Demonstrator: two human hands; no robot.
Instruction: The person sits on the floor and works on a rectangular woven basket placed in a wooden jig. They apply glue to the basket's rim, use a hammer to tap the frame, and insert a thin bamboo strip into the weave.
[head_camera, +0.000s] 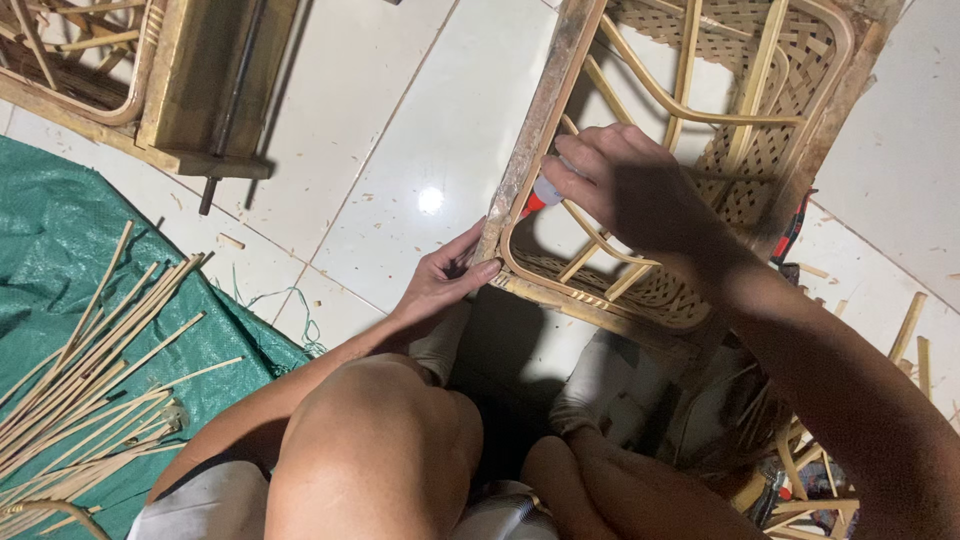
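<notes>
A rattan frame (540, 110) with a worn wooden edge and woven cane panels lies on the tiled floor in front of my knees. My left hand (440, 275) grips its near corner, thumb on top of the rim. My right hand (625, 185) reaches inside the frame and holds a small white tube with a red tip (542, 194), the tip pointing down at the inner side of the wooden edge near that corner. Part of the tube is hidden by my fingers.
A bundle of thin cane sticks (90, 360) lies on a green tarp (50, 220) at the left. Another wooden and rattan frame (190, 90) sits at the top left. Loose cane offcuts (915, 340) and scraps lie at the right.
</notes>
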